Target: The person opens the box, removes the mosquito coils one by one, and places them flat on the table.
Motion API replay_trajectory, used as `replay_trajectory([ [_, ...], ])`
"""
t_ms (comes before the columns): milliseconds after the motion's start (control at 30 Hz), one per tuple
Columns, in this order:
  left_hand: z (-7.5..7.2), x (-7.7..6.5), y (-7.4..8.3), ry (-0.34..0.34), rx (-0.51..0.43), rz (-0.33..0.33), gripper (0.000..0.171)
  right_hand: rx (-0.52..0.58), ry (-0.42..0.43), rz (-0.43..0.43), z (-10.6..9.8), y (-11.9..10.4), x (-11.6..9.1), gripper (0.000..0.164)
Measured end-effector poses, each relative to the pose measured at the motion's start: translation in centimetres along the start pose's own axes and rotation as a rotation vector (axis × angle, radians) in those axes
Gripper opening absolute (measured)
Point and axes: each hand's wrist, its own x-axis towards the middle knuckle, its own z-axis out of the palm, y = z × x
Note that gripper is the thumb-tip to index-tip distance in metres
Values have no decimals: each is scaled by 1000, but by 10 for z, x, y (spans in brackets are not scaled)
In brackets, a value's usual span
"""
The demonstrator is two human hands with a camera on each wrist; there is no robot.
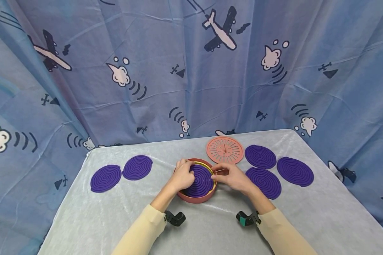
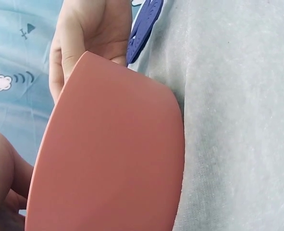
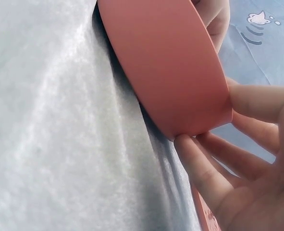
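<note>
A round terracotta-pink box (image 1: 195, 200) sits on the table, with a yellow ring (image 1: 207, 163) just inside its rim. Within the ring lies a purple mosquito coil (image 1: 199, 182). My left hand (image 1: 182, 175) bends over the box's left rim, thumb side above the coil; its outer fingertips are hidden. On the opposite side my right hand (image 1: 231, 176) grips the rim. The right wrist view shows the right fingers (image 3: 204, 168) against the outside of the box wall (image 3: 166, 62), with another digit at the rim. Curled left fingers (image 2: 2, 178) appear past the rim in the left wrist view.
Two purple coils (image 1: 137, 167) lie on the left of the grey cloth-covered table (image 1: 210, 230). Several more coils (image 1: 295, 171) lie on the right. Behind the box rests a pink slotted lid (image 1: 225, 149). A blue patterned curtain (image 1: 166, 85) hangs behind.
</note>
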Motion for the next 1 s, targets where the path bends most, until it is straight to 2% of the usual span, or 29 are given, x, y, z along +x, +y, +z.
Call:
replay_trajectory([
  [300, 2, 0, -3, 51, -20, 41, 36, 3, 6, 16, 1, 1, 1, 36],
  [567, 3, 2, -6, 68, 34, 79, 34, 8, 6, 31, 0, 0, 1, 37],
  [867, 0, 3, -7, 44, 44, 103, 31, 17, 4, 32, 0, 2, 1, 38],
  [1000, -2, 4, -6, 7, 55, 109, 34, 32, 4, 29, 1, 1, 0, 39],
])
